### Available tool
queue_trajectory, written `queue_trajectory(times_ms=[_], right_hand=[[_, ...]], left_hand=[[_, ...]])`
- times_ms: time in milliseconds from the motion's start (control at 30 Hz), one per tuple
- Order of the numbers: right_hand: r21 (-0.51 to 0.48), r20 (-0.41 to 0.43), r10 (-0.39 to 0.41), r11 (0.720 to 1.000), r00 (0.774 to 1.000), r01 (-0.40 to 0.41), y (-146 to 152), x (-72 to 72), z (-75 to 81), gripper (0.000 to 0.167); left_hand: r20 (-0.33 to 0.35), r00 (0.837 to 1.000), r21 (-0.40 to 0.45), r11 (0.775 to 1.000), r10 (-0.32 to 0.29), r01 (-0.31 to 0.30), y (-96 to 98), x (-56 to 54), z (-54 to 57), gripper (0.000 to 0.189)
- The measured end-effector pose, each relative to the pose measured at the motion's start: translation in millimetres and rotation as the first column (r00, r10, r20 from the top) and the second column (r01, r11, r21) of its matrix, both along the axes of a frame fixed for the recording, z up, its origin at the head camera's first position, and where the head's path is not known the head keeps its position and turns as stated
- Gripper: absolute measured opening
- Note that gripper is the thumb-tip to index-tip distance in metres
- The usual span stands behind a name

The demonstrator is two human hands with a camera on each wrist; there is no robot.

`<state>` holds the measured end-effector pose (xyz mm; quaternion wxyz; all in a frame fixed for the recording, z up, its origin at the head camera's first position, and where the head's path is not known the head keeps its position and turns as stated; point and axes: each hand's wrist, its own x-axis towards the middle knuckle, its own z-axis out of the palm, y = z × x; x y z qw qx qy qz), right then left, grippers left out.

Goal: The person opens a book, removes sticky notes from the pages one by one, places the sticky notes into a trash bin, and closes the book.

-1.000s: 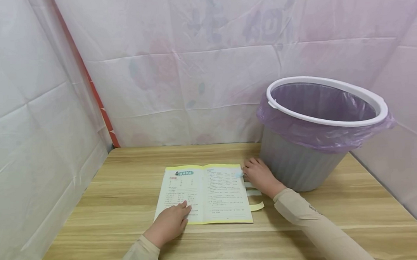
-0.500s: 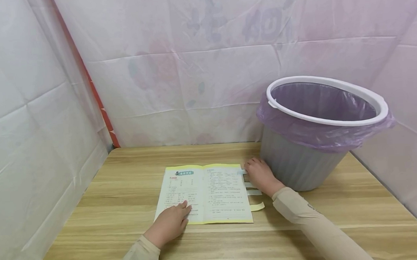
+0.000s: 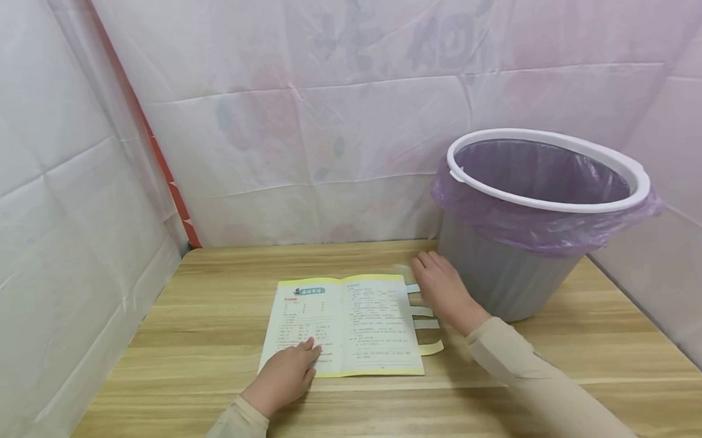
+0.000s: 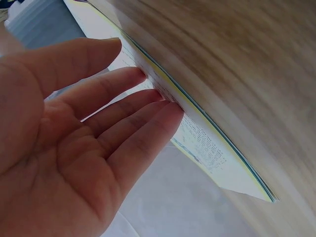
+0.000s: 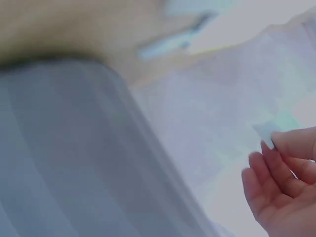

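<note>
An open booklet [image 3: 379, 329] with printed pages and yellow edges lies flat on the table. My left hand [image 3: 287, 373] rests on its lower left page, fingers extended; the left wrist view shows the fingertips [image 4: 170, 108] against the paper. Just off the booklet's upper right corner, my right hand [image 3: 442, 287] pinches a small pale paper strip [image 5: 266, 133] between thumb and forefinger. Several sticky tabs stick out from the right page edge, among them a light blue tab [image 3: 413, 288] and a yellow tab [image 3: 432, 349].
A grey trash bin [image 3: 488, 272] with a white rim and a purple bag liner [image 3: 528, 227] stands at the back right, close beside my right hand. Beneath everything is a wood-grain table [image 3: 176, 383]. Pale fabric sheets [image 3: 236, 152] hang behind it and at both sides.
My right hand has lifted up and away from the upper right page edge, with the pale strip in its fingers. The left hand and the booklet stay in place.
</note>
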<state>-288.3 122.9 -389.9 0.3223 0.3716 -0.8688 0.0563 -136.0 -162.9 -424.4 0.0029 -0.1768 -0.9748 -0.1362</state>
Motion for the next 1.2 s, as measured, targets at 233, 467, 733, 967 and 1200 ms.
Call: queue_trajectory(times_ms=[233, 467, 733, 967, 1200], right_hand=[[-0.126, -0.354, 0.214, 0.954, 0.911, -0.273, 3.2, 36.6, 68.5, 0.012], [-0.310, -0.613, 0.044, 0.905, 0.789, -0.291, 31.5, 53.8, 148.5, 0.005], [-0.334, -0.441, -0.166, 0.943, 0.882, 0.011, 100.3, 30.2, 201.7, 0.017], [-0.131, -0.131, -0.193, 0.976, 0.972, 0.176, 125.2, 23.1, 207.9, 0.011], [-0.092, -0.054, -0.224, 0.971, 0.973, 0.219, 127.7, 22.8, 209.1, 0.014]], left_hand=[[0.007, 1.000, 0.001, 1.000, 0.000, 0.000, 0.4, 0.2, 0.5, 0.035], [0.007, 1.000, 0.003, 1.000, 0.004, -0.004, 0.4, 0.2, 0.2, 0.036], [0.017, 1.000, 0.003, 1.000, 0.005, -0.006, 1.3, 0.6, 1.5, 0.035], [0.021, 1.000, 0.007, 1.000, 0.006, -0.006, 1.3, 0.7, 1.5, 0.034], [0.027, 1.000, 0.014, 1.000, 0.004, -0.005, 1.7, 0.3, 1.5, 0.034]])
